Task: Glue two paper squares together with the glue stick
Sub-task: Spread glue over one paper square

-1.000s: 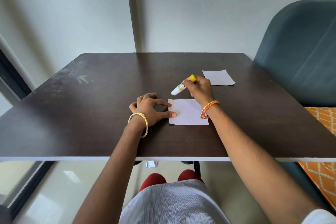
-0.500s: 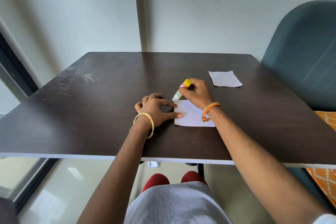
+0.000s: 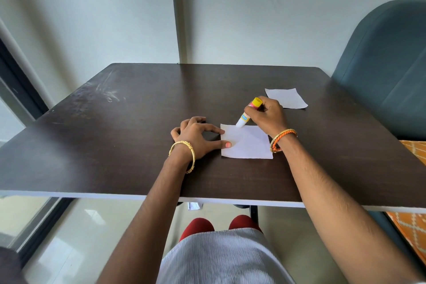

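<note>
A white paper square (image 3: 247, 144) lies flat near the middle of the dark table (image 3: 115, 140). My left hand (image 3: 196, 138) rests at its left edge, thumb and forefinger pressing on the paper. My right hand (image 3: 268, 114) grips a glue stick (image 3: 249, 112) with a yellow end and white tip. The stick is tilted, and its tip touches the paper's far edge. A second white paper square (image 3: 285, 98) lies flat farther back on the right, just beyond my right hand.
A blue-grey padded chair (image 3: 387, 64) stands against the table's right side. A grey wall runs right behind the table's far edge. The table's white front edge (image 3: 92, 195) is near my lap. An orange patterned fabric (image 3: 412, 223) lies low on the right.
My right hand has tipped the glue stick more upright and brought its tip down onto the far edge of the near paper. My left hand has stayed pressing the paper's left edge.
</note>
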